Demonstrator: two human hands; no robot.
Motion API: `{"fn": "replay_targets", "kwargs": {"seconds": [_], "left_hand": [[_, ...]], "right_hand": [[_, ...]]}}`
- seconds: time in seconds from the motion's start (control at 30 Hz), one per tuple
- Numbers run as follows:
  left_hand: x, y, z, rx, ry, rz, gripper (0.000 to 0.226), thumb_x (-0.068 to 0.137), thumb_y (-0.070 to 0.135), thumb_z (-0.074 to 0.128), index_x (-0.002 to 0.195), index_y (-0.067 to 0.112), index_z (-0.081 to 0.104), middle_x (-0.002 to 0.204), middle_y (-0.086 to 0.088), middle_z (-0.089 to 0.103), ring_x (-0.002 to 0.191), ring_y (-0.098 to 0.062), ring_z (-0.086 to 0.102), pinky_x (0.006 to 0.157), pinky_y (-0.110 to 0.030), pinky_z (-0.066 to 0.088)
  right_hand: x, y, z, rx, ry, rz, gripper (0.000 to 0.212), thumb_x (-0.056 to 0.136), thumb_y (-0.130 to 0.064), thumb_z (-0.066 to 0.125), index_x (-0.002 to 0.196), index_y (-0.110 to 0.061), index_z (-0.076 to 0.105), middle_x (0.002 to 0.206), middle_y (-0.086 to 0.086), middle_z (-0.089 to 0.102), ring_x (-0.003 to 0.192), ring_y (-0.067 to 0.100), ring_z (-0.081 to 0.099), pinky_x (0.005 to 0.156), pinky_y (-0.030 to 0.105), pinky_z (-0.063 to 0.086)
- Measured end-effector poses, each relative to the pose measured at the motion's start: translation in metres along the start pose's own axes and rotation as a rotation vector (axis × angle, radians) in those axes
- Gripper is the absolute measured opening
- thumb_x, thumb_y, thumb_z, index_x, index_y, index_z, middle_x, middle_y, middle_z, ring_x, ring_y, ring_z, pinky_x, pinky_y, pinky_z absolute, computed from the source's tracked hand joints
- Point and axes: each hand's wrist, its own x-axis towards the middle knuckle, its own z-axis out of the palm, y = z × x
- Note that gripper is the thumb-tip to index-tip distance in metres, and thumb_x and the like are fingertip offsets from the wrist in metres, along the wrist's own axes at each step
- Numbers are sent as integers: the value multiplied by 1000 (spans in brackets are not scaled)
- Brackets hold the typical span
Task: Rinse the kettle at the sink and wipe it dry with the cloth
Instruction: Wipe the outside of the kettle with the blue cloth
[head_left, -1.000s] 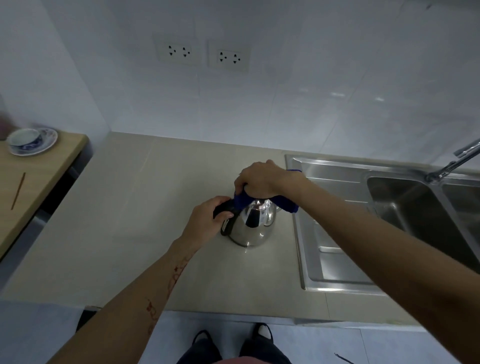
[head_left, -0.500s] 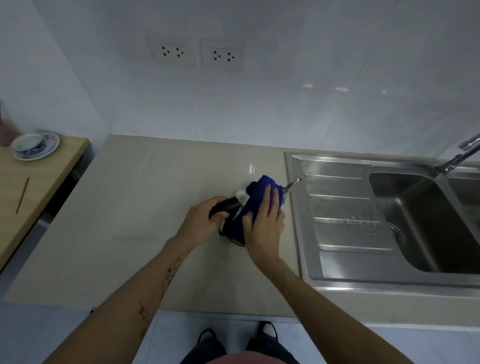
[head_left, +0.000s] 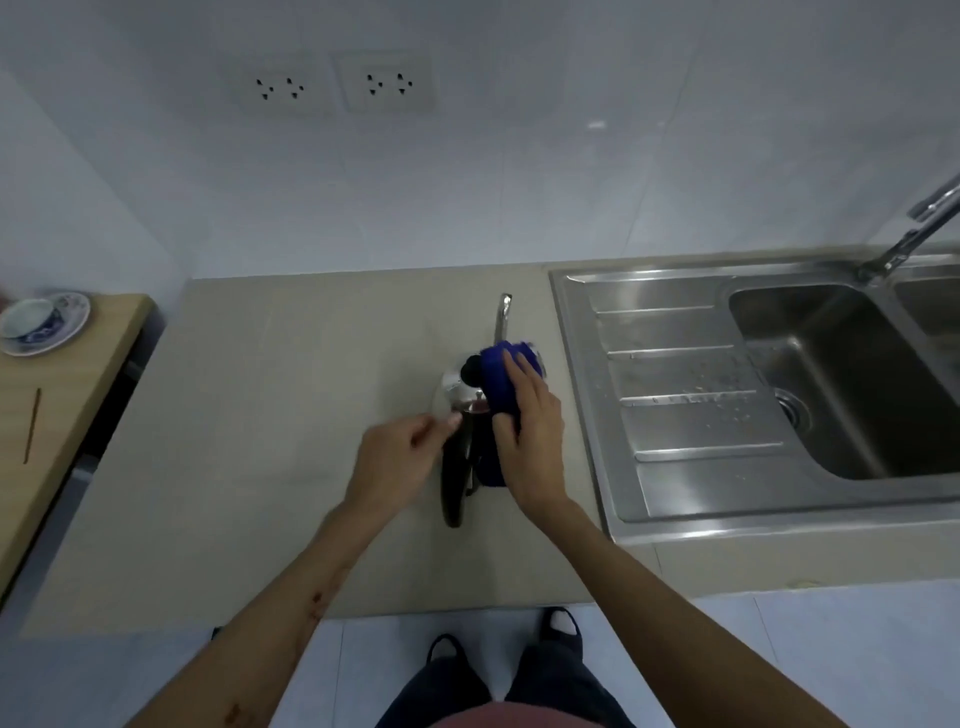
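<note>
A shiny steel kettle (head_left: 453, 387) stands on the beige countertop (head_left: 249, 457), just left of the sink (head_left: 675, 374). Its black handle (head_left: 456, 486) points toward me and its thin spout (head_left: 502, 317) points at the wall. My left hand (head_left: 397, 460) is left of the handle, its curled fingertips pinching the handle's top joint. My right hand (head_left: 532, 441) presses a blue cloth (head_left: 497, 382) flat against the kettle's right side and lid, hiding that side.
The steel sink has a wet drainboard, a deep basin (head_left: 857, 395) and a faucet (head_left: 914, 234) at the far right. A wooden side table (head_left: 62, 405) on the left carries a cup on a saucer (head_left: 41, 322) and a thin stick (head_left: 32, 431). Two wall sockets (head_left: 337, 85) sit above.
The kettle has turned, so its handle now faces me and its spout faces the wall. My left hand slid from gripping the handle to its top. My right hand keeps rubbing with the cloth.
</note>
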Motion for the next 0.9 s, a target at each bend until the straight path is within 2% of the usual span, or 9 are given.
{"fn": "replay_targets", "kwargs": {"seconds": [0.07, 0.17, 0.23, 0.37, 0.47, 0.53, 0.67, 0.8, 0.9], "left_hand": [[24, 8, -9, 21, 84, 74, 23, 91, 37, 61, 96, 16, 68, 91, 3, 70, 84, -16, 64, 73, -20, 43], [52, 22, -17, 8, -81, 201, 36, 94, 23, 61, 129, 14, 60, 119, 12, 55, 114, -6, 51, 91, 0, 28], [58, 24, -14, 5, -157, 197, 35, 90, 25, 65, 125, 19, 64, 120, 15, 57, 109, 2, 51, 87, 8, 25], [54, 18, -7, -94, -85, 156, 30, 86, 27, 71, 115, 23, 68, 114, 16, 65, 101, 19, 54, 87, 5, 32], [49, 19, -4, -78, -23, 181, 27, 86, 27, 71, 112, 21, 68, 113, 13, 66, 103, 6, 58, 87, 3, 34], [46, 21, -1, -69, -5, 174, 27, 86, 27, 70, 112, 19, 68, 113, 12, 65, 105, 0, 57, 86, 4, 33], [44, 21, 1, -62, 32, 159, 23, 84, 29, 72, 105, 20, 69, 112, 17, 63, 108, -1, 57, 88, 0, 34], [46, 19, 2, -52, 48, 178, 25, 83, 33, 73, 103, 19, 70, 111, 17, 64, 106, -2, 57, 87, 2, 34], [46, 20, 1, -58, 53, 176, 25, 82, 34, 73, 102, 20, 70, 111, 18, 65, 107, -1, 58, 86, 4, 33]], "right_hand": [[3, -6, -4, -11, -8, -101, 67, 84, -8, 48, 148, -25, 39, 153, -1, 40, 133, 21, 40, 113, 33, 28], [-11, 11, 2, -85, -14, -178, 63, 88, -12, 46, 150, -20, 34, 157, 3, 33, 135, 25, 37, 114, 34, 28], [-29, 36, 6, -162, -29, -205, 62, 90, -16, 45, 151, -18, 30, 157, 8, 30, 131, 26, 39, 114, 32, 29], [-34, 47, 6, -129, 5, -116, 65, 92, -12, 46, 153, -11, 26, 154, 13, 33, 121, 22, 42, 109, 30, 36], [-23, 33, 7, -127, 33, -193, 62, 91, -6, 46, 151, -8, 31, 155, 14, 35, 120, 21, 40, 108, 14, 24], [-34, 45, 11, -162, 24, -273, 59, 91, -7, 47, 149, -10, 34, 156, 14, 34, 120, 22, 41, 108, 20, 30], [-63, 76, 6, -197, 9, -245, 57, 90, -13, 50, 146, -17, 37, 154, 4, 34, 113, 22, 45, 102, 39, 46], [-43, 59, 3, -233, 38, -351, 59, 86, -4, 63, 142, -14, 44, 150, 10, 44, 110, 25, 47, 102, 28, 39], [-50, 67, 8, -255, 38, -316, 57, 84, -6, 65, 138, -15, 49, 144, 12, 53, 103, 24, 50, 97, 23, 40]]}}
